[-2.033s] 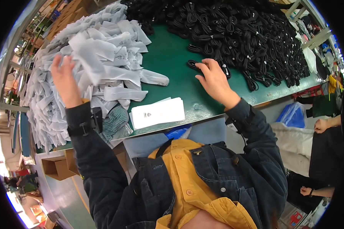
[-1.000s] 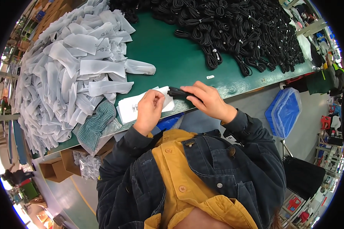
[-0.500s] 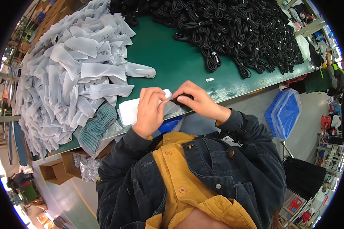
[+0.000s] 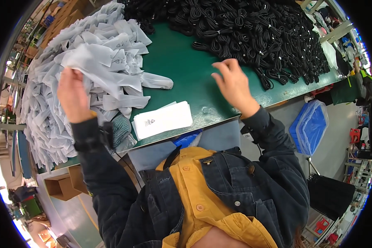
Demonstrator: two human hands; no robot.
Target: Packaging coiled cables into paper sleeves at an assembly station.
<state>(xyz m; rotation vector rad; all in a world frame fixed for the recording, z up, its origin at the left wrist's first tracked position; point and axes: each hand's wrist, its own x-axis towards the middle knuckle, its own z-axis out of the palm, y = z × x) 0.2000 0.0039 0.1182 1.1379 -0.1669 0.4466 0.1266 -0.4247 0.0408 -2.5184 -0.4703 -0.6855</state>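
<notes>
At the left, my left hand is over a heap of filled, frosted plastic bags. Its fingers curl at the end of one whitish frosted bag, slightly blurred, and appear to grip it. My right hand hovers over the green table with thumb and fingers apart and nothing in it. Just beyond it lies a big pile of coiled black cables, each tied in a bundle. Between my hands, a stack of flat white bags with small print rests by the near table edge.
A teal knitted item lies at the near edge beside the heap, partly behind my left sleeve. Cardboard boxes stand on the floor below left. To the right is a blue crate lined with clear plastic.
Both hands have parted from the spot above the white stack. My left hand moved left to the heap with a bag; my right moved up and right, opening toward the cables.
</notes>
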